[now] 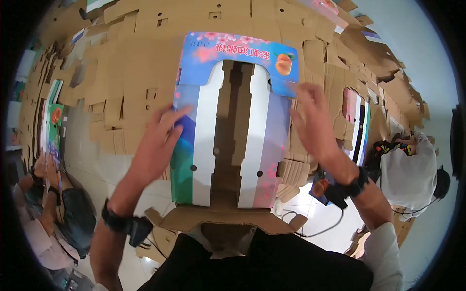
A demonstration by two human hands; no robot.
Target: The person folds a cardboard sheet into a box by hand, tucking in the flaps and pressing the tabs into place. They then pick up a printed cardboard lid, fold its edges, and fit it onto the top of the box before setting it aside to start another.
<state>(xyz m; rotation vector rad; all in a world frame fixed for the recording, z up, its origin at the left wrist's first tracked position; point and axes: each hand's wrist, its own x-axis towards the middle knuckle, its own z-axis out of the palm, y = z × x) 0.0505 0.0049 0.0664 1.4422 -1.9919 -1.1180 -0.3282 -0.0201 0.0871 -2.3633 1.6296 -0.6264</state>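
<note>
In the head view, a partly folded cardboard fruit box [206, 140] lies before me, printed blue, green and pink with a peach and blossoms. Its blue end panel [204, 53] is at the far side. White inner flaps run along both sides of a brown gap. My left hand [155, 140] is at the box's left edge, fingers apart and stretched over the side panel. At the upper right edge, my right hand [315, 119] has its fingers apart and slightly bent; whether they touch the panel is hard to tell. A brown end flap [233, 216] is folded out near my lap.
Flattened brown cardboard [107, 53] covers the surface ahead. Another printed box [357, 121] stands to the right. A person [407, 169] sits at the right; another person's hands [48, 167] hold a green printed box [54, 121] at the left. A cable [323, 228] hangs from my right wrist.
</note>
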